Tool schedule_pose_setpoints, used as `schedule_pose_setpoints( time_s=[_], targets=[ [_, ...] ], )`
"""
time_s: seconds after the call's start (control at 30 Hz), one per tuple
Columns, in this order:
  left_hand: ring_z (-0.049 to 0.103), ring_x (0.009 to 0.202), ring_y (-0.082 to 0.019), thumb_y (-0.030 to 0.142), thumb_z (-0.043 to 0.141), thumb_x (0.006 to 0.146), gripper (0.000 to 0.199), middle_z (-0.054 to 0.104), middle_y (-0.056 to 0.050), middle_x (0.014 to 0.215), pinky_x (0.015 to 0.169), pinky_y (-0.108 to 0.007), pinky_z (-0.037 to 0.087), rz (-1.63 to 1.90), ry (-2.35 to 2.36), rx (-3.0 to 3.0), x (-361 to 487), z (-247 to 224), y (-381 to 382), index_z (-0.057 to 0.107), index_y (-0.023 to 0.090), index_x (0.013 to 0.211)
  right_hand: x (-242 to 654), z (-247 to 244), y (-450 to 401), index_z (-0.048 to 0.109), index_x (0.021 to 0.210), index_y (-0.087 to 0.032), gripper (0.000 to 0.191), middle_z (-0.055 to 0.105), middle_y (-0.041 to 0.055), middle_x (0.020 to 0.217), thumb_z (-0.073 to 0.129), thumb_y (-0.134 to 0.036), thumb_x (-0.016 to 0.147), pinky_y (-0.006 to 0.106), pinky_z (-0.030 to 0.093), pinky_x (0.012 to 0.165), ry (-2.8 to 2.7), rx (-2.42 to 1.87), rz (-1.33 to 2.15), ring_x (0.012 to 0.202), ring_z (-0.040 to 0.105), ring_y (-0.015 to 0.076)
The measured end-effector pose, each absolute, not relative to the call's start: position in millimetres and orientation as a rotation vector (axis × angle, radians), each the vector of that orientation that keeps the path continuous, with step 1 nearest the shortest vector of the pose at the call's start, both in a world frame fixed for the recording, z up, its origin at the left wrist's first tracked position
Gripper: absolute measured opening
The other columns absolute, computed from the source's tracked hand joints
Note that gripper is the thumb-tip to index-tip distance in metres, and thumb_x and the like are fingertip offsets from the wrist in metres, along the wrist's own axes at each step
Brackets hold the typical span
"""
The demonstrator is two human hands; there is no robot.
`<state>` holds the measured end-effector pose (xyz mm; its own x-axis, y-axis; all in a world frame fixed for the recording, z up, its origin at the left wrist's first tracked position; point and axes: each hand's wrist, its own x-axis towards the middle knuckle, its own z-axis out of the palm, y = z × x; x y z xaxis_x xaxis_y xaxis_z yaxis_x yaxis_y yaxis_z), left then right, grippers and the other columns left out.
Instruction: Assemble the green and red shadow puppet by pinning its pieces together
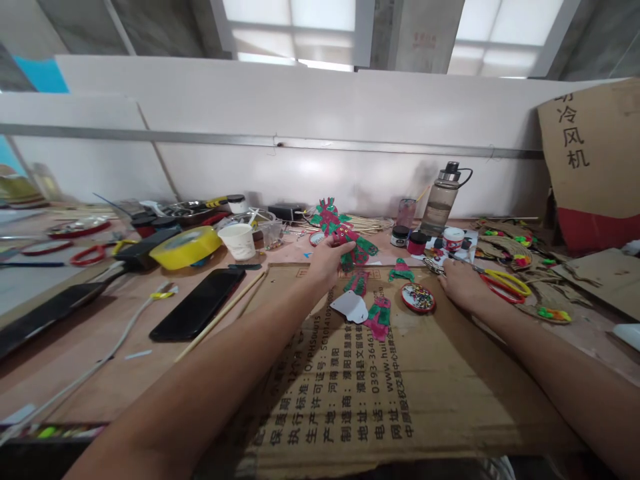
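Observation:
Near the middle, my left hand (327, 261) pinches a pink-and-green painted paper cutout (354, 243), tilted above the cardboard's far edge. My right hand (464, 283) rests low on the right with fingers curled; what they hold is hidden. Just left of its fingertips lies a silver metal tool (433, 266), and to its right are red and yellow looped handles (507, 287). Between my hands, more painted pieces (379, 320) and a white paper piece (351, 307) lie on the cardboard sheet (450, 393). A round lid of mixed beads (418, 298) sits beside them.
A black phone (197, 305), wooden stick (225, 313), yellow tape roll (186, 247) and white cup (238, 241) stand left. Paint jars (417, 243) and a water bottle (441, 203) are at the back right. Cardboard rings with bright trim (553, 313) lie far right.

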<state>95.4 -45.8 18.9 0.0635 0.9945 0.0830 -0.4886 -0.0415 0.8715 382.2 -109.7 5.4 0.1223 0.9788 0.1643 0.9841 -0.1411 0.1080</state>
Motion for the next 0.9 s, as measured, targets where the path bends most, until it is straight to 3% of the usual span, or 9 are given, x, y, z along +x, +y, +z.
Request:
schedule_pose_setpoints(
  time_s=[0.1, 0.17, 0.27, 0.4, 0.63, 0.9],
  targets=[
    [0.063, 0.06, -0.014, 0.02, 0.084, 0.049, 0.033, 0.069, -0.002, 0.07, 0.054, -0.025, 0.049, 1.391, 0.755, 0.951, 100.1, 25.1, -41.7, 0.065, 0.016, 0.076, 377.8, 15.5, -107.5, 0.057, 0.107, -0.006, 0.024, 0.063, 0.026, 0.106, 0.047, -0.021, 0.09, 0.04, 0.044, 0.081, -1.97, -2.296, -0.371, 0.102, 0.06, 0.0342],
    [0.061, 0.055, -0.014, 0.023, 0.084, 0.048, 0.035, 0.068, -0.001, 0.068, 0.045, -0.022, 0.041, 1.38, 0.764, 0.959, 104.5, 35.6, -39.7, 0.065, 0.016, 0.076, 368.4, 33.4, -108.7, 0.057, 0.101, -0.01, 0.022, 0.065, 0.0226, 0.103, 0.044, -0.025, 0.092, 0.039, 0.046, 0.08, -1.905, -2.206, -0.342, 0.096, 0.062, 0.0303],
    [0.059, 0.05, -0.013, 0.024, 0.084, 0.049, 0.036, 0.066, 0.0, 0.066, 0.042, -0.022, 0.037, 1.401, 0.744, 0.954, 111.1, 58.3, -36.5, 0.063, 0.018, 0.077, 341.0, 63.9, -113.9, 0.058, 0.081, -0.019, 0.022, 0.068, 0.0119, 0.082, 0.05, -0.038, 0.09, 0.035, 0.051, 0.065, -1.58, -1.777, 0.258, 0.073, 0.064, 0.0238],
    [0.06, 0.051, -0.015, 0.023, 0.082, 0.051, 0.034, 0.065, 0.001, 0.063, 0.045, -0.024, 0.041, 1.424, 0.761, 0.956, 114.2, 87.2, -31.6, 0.062, 0.018, 0.077, 300.3, 80.2, -114.8, 0.057, 0.065, -0.02, 0.025, 0.066, 0.0064, 0.069, 0.064, -0.04, 0.079, 0.031, 0.05, 0.054, -1.378, -1.388, 0.917, 0.058, 0.06, 0.0174],
    [0.06, 0.052, -0.014, 0.013, 0.079, 0.052, 0.026, 0.065, -0.001, 0.063, 0.049, -0.026, 0.047, 1.502, 0.785, 1.029, 98.6, 100.2, -22.2, 0.064, 0.017, 0.073, 284.4, 56.3, -100.7, 0.06, 0.065, -0.018, 0.03, 0.064, 0.0045, 0.069, 0.064, -0.044, 0.078, 0.026, 0.048, 0.055, -1.517, -1.268, 1.103, 0.06, 0.057, 0.0145],
    [0.062, 0.06, -0.018, 0.018, 0.08, 0.058, 0.025, 0.068, -0.005, 0.068, 0.053, -0.031, 0.048, 1.4, 0.832, 1.138, 103.4, 88.8, -23.2, 0.069, 0.018, 0.081, 288.1, 50.9, -107.2, 0.063, 0.073, -0.017, 0.033, 0.065, 0.0061, 0.08, 0.062, -0.049, 0.08, 0.026, 0.05, 0.059, -1.532, -1.254, 1.249, 0.067, 0.057, 0.0139]
  ],
)
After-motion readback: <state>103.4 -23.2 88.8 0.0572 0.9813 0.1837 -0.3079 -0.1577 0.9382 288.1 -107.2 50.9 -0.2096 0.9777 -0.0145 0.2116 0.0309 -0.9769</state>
